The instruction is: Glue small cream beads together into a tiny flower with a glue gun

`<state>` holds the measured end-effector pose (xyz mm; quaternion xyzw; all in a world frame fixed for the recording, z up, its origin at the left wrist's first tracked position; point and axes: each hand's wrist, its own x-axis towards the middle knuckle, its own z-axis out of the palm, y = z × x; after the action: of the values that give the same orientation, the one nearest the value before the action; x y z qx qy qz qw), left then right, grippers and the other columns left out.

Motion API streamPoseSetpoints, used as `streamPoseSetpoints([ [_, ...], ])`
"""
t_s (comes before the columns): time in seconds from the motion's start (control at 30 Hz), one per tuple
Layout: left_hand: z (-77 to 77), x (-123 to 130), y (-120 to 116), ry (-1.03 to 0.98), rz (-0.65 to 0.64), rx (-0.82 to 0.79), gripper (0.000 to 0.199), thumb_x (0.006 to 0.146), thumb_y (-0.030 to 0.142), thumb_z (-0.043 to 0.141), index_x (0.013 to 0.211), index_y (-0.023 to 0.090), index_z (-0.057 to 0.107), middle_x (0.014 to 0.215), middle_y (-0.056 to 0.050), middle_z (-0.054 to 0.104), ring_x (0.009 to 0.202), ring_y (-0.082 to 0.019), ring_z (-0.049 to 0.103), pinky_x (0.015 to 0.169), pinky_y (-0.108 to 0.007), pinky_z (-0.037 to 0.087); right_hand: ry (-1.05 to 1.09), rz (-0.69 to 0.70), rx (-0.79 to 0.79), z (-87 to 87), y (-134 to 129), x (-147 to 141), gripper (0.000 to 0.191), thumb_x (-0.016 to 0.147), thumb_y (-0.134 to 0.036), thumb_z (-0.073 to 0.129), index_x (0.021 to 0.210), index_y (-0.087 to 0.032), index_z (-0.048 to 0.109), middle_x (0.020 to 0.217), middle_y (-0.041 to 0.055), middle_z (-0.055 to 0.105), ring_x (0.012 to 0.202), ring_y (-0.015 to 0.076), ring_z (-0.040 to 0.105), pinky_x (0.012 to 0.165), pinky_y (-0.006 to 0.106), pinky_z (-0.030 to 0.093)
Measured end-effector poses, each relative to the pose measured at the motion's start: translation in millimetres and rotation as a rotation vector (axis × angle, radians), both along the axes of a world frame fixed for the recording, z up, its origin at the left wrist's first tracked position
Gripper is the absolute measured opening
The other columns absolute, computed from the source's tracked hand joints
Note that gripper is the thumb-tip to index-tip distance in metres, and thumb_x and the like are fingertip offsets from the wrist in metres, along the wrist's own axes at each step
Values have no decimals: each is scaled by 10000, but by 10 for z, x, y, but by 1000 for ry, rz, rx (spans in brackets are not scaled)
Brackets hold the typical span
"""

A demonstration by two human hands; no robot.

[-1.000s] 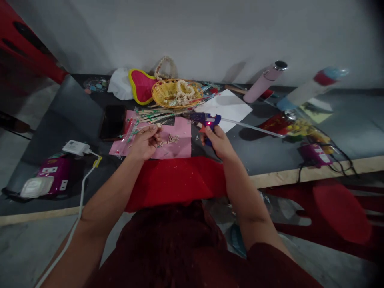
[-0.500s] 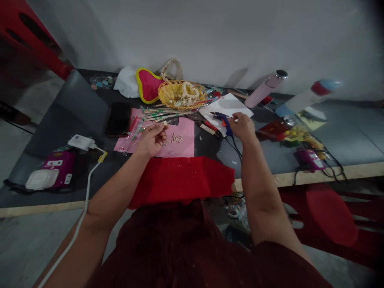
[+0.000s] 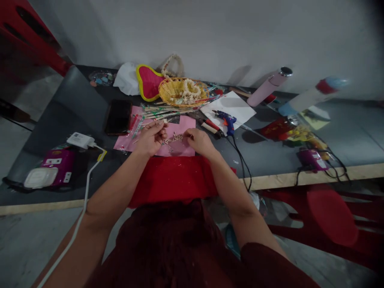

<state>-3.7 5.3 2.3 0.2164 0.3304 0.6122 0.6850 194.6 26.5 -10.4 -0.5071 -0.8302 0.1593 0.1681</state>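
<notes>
My left hand [image 3: 151,138] pinches a small pale piece [image 3: 165,121] between thumb and fingertips above the pink sheet [image 3: 187,150]. Close to the right side of a small pile of beige bits [image 3: 175,138] on that sheet is my right hand [image 3: 196,140], its fingers curled together; whether they hold a bit is too small to tell. A blue glue gun [image 3: 229,122] lies on white paper [image 3: 246,110] to the right, untouched. Red cloth [image 3: 177,180] is spread in front of the sheet.
A yellow basket [image 3: 168,94] with beige pieces stands behind the sheet, beside a red-and-yellow shape [image 3: 148,83]. A phone [image 3: 119,117] and white charger [image 3: 80,140] lie left. Pink bottle [image 3: 267,89], red packet [image 3: 274,129] and cords are right.
My right hand has let go of the glue gun, which now lies on the white paper, and has moved left to the beige bits. My left hand has hardly moved.
</notes>
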Motion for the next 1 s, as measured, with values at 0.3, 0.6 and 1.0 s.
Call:
streamPoseSetpoints([
  [0.3,-8,39,-19,54,-58,7,75,696,164,694,712,112,642,733,-33,621,521,-28,464,488,-165,388,-127,-54,-7,-51,-33,-54,194,844,-226,473,967,-206,623,1024,58,645,896,184,604,766,271,440],
  [0.6,-9,81,-60,115,-111,10,79,695,175,700,710,106,666,721,-37,610,528,-31,463,494,-165,408,-188,-42,15,-26,-61,-44,200,853,-267,465,999,-231,596,1047,47,631,829,190,613,656,274,431],
  [1.0,-13,135,-124,212,-223,-17,176,622,247,773,685,119,670,591,4,548,526,-47,486,515,-157,444,316,75,236,161,-244,-132,194,918,-281,408,969,-209,580,955,57,610,915,151,576,800,260,470],
])
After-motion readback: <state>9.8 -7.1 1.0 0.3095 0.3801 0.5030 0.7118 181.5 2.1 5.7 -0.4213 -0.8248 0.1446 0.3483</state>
